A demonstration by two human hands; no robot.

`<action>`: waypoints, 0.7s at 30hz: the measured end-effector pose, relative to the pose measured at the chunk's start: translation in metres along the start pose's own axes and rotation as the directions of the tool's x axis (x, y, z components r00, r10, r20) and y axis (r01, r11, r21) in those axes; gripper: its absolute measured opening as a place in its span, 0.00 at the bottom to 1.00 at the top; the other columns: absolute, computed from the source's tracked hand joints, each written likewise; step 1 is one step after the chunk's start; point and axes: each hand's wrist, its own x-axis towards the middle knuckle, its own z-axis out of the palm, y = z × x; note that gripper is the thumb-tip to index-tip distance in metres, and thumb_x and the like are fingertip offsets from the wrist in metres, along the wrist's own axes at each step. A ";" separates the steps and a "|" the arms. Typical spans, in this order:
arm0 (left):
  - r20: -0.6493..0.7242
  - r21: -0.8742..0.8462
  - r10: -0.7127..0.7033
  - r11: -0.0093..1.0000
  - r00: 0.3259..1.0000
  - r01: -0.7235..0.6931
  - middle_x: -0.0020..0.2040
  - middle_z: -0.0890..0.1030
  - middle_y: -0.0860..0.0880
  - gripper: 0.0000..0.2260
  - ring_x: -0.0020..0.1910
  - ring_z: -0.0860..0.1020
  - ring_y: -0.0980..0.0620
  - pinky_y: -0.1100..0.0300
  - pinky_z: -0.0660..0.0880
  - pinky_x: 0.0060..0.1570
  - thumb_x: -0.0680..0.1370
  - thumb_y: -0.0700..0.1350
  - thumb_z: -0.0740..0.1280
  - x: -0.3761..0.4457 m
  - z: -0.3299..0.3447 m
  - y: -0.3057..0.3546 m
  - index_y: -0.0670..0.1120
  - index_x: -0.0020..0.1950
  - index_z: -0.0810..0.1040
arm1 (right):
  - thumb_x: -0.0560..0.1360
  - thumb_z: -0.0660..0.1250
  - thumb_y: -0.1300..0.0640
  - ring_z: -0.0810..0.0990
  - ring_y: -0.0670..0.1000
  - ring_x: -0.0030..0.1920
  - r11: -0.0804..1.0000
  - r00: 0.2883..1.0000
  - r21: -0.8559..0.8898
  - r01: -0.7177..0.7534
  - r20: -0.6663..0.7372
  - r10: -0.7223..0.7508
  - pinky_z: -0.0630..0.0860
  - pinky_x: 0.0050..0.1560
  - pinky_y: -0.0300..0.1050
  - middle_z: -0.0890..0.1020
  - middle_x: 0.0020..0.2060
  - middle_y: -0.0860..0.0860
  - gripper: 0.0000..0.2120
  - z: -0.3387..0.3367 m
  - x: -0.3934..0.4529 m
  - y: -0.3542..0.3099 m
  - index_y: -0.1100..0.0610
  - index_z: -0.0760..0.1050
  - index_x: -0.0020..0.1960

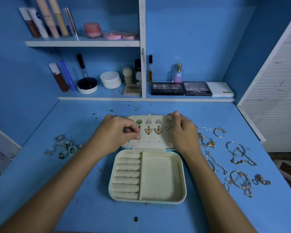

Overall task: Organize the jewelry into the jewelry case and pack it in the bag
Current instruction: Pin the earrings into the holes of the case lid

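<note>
— While the jewelry case (147,175) lay open at the middle of the tabletop (84,207), where was the earring going?
— Into the lid panel (148,140), which lay flat beyond the tray. The left hand (115,132) pinched something small, mostly hidden, at the panel's left side, beside the green earring (139,122).
— And the other hand?
— The right hand (181,127) gripped the lid's far right corner, steadying it.
— What did the case hold?
— Triangle, starfish and butterfly earrings (153,130) on the panel; ring rolls and the side compartment looked bare. Rings (63,147) lay left, chains and bangles (235,162) right.
</note>
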 end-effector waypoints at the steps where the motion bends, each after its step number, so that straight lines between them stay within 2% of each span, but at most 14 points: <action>1: 0.006 0.004 0.003 1.000 1.000 -0.003 0.33 0.83 0.56 0.06 0.35 0.80 0.58 0.67 0.75 0.40 0.67 0.43 0.81 0.001 -0.001 0.000 0.50 0.40 0.87 | 0.85 0.50 0.47 0.79 0.51 0.43 1.000 1.000 0.001 0.000 0.001 0.000 0.74 0.45 0.46 0.82 0.39 0.55 0.23 0.000 0.000 0.000 0.59 0.80 0.50; 3: 0.023 0.015 0.006 1.000 1.000 -0.006 0.32 0.83 0.57 0.06 0.34 0.79 0.57 0.67 0.75 0.40 0.66 0.43 0.81 0.003 -0.003 0.001 0.50 0.40 0.86 | 0.85 0.51 0.47 0.78 0.53 0.43 1.000 1.000 0.002 0.004 -0.001 -0.004 0.74 0.46 0.47 0.82 0.39 0.57 0.24 0.000 0.000 0.000 0.60 0.80 0.49; 5: 0.049 0.019 -0.007 1.000 0.999 0.006 0.30 0.81 0.61 0.06 0.33 0.79 0.60 0.72 0.73 0.39 0.66 0.43 0.81 0.004 -0.004 0.003 0.50 0.40 0.87 | 0.85 0.51 0.48 0.78 0.55 0.44 1.000 1.000 0.000 0.006 -0.005 -0.006 0.74 0.46 0.49 0.82 0.40 0.58 0.24 0.001 0.000 0.000 0.62 0.79 0.48; 8: 0.089 0.024 -0.022 1.000 0.996 0.020 0.29 0.79 0.67 0.06 0.33 0.78 0.63 0.76 0.70 0.40 0.67 0.42 0.81 0.006 -0.006 0.005 0.49 0.40 0.87 | 0.85 0.51 0.48 0.78 0.52 0.44 1.000 1.000 -0.002 0.005 -0.002 -0.005 0.74 0.47 0.48 0.82 0.39 0.56 0.24 0.000 0.000 0.000 0.61 0.79 0.49; 11: 0.108 0.036 -0.007 0.999 0.994 0.003 0.31 0.80 0.65 0.06 0.34 0.79 0.63 0.76 0.70 0.40 0.67 0.44 0.81 0.008 -0.007 0.006 0.50 0.40 0.87 | 0.85 0.51 0.47 0.79 0.50 0.43 1.000 1.000 -0.002 0.009 0.002 -0.009 0.74 0.46 0.47 0.82 0.39 0.54 0.23 0.000 0.000 -0.001 0.58 0.81 0.50; 15: 0.144 0.037 0.067 0.997 0.987 -0.073 0.39 0.84 0.58 0.06 0.38 0.79 0.61 0.72 0.72 0.43 0.67 0.45 0.81 0.011 -0.006 0.001 0.52 0.42 0.87 | 0.85 0.51 0.47 0.79 0.54 0.44 1.000 1.000 0.006 0.002 -0.007 -0.002 0.75 0.47 0.50 0.82 0.39 0.57 0.24 0.001 0.001 0.001 0.61 0.80 0.48; 19: 0.145 0.058 0.103 0.992 0.984 -0.112 0.42 0.82 0.59 0.08 0.46 0.77 0.62 0.72 0.70 0.48 0.67 0.48 0.80 0.010 -0.005 -0.005 0.53 0.45 0.88 | 0.85 0.51 0.46 0.79 0.47 0.42 0.999 1.000 0.027 -0.018 0.012 0.018 0.74 0.43 0.45 0.83 0.38 0.51 0.23 0.000 0.000 0.000 0.56 0.81 0.51; 21: 0.113 0.069 0.120 0.989 0.986 -0.128 0.42 0.82 0.59 0.08 0.48 0.77 0.60 0.69 0.71 0.50 0.67 0.50 0.79 0.009 -0.005 -0.008 0.54 0.45 0.87 | 0.85 0.51 0.46 0.79 0.45 0.42 0.999 1.000 0.033 -0.020 0.012 0.020 0.73 0.42 0.43 0.83 0.38 0.49 0.23 0.000 0.000 0.000 0.55 0.81 0.52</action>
